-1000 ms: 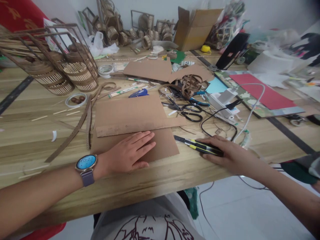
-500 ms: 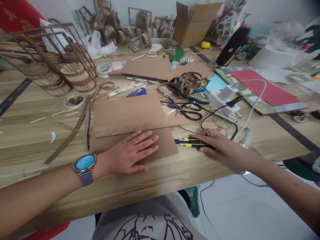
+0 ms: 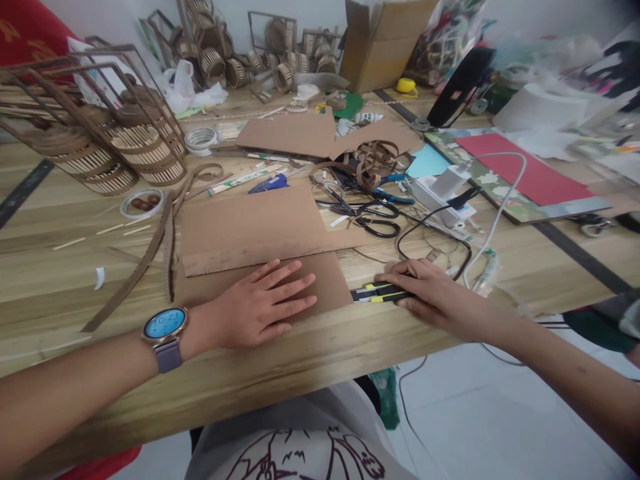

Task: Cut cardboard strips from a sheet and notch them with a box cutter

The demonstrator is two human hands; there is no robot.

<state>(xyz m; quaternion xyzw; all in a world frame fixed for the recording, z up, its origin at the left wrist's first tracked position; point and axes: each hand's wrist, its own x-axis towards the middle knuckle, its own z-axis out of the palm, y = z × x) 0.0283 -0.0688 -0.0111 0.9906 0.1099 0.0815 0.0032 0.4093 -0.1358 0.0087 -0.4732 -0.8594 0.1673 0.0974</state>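
Note:
My left hand [image 3: 260,303] lies flat with spread fingers on a brown cardboard sheet [image 3: 327,287] near the table's front edge. Another cardboard piece [image 3: 250,223] overlaps that sheet's far side, just beyond my fingers. To the right, my right hand [image 3: 433,293] is closed around black and yellow utility knives [image 3: 383,292], whose tips touch or nearly touch the sheet's right edge. The hand covers their rear ends.
Black-handled scissors [image 3: 380,220], a power strip [image 3: 445,200] with cables and a blue glue gun [image 3: 270,183] lie beyond. Stick baskets [image 3: 145,150] stand at the left. Cardboard strips [image 3: 135,280] lie left of the sheet.
The whole view has shifted slightly. Both hands keep nearly the same places, the left still flat on the cardboard and the right still holding the utility knives.

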